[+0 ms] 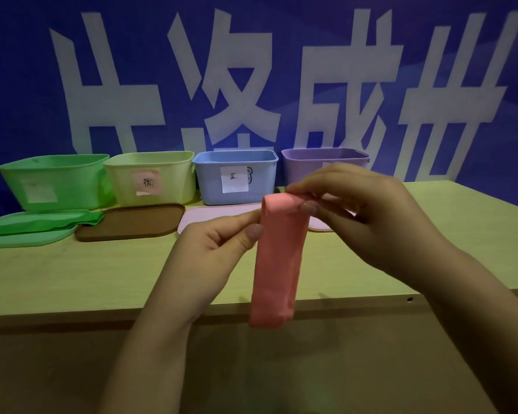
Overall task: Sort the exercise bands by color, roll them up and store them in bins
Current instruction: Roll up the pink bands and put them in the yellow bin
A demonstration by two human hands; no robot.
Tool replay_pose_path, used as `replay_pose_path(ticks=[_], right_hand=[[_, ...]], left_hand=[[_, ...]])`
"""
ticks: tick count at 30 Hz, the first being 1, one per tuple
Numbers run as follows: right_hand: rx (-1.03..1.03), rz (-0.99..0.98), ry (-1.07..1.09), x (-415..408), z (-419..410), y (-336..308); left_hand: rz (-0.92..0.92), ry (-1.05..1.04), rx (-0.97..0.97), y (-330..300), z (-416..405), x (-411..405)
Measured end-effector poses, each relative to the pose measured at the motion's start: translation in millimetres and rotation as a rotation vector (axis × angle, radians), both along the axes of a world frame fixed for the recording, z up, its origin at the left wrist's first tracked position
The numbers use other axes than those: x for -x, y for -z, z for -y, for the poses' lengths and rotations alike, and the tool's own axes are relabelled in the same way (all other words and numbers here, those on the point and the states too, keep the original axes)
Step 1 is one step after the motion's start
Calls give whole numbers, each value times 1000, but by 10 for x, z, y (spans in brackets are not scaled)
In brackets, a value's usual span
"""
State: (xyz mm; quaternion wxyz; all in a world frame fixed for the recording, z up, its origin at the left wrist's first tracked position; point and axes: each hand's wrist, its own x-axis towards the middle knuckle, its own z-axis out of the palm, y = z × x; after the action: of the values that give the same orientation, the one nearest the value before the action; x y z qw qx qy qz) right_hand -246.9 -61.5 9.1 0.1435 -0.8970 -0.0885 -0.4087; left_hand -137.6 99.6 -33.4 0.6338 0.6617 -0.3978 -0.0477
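Currently both hands pinch the pink band (277,258) at its top: left hand (219,237) on one edge, right hand (356,210) on the other; band hangs over worktop (72,273).

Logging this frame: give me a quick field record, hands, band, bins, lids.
left hand: pinches pink band's top edge
right hand: pinches same top edge
pink band: hangs unrolled, above table's front edge
bins: green, yellow-green, blue, purple, in a row
lids: green, brown, pink, flat before bins
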Motion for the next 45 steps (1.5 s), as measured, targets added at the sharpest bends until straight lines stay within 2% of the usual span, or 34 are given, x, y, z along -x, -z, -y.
replay_pose_path(ticks=[7,18,24,28,36,41,45], right_hand=[[-1,43,-11,-45,-49,25],[-37,26,-13,31,-55,15],[-104,-20,-17,80,-63,1],[-87,-17,-16,82,-55,17],[-32,24,-21,54,-50,71],[-5,50,-10,54,-67,93],[-1,92,-12,52,-90,125]], left_hand=[[21,-102,-16,-6,86,41],[52,-48,-44,-31,79,40],[93,-88,-31,-17,62,36],[55,-54,18,-25,68,70],[21,117,-23,-76,55,117],[-128,208,33,-52,53,151],[-165,184,56,-36,91,156]])
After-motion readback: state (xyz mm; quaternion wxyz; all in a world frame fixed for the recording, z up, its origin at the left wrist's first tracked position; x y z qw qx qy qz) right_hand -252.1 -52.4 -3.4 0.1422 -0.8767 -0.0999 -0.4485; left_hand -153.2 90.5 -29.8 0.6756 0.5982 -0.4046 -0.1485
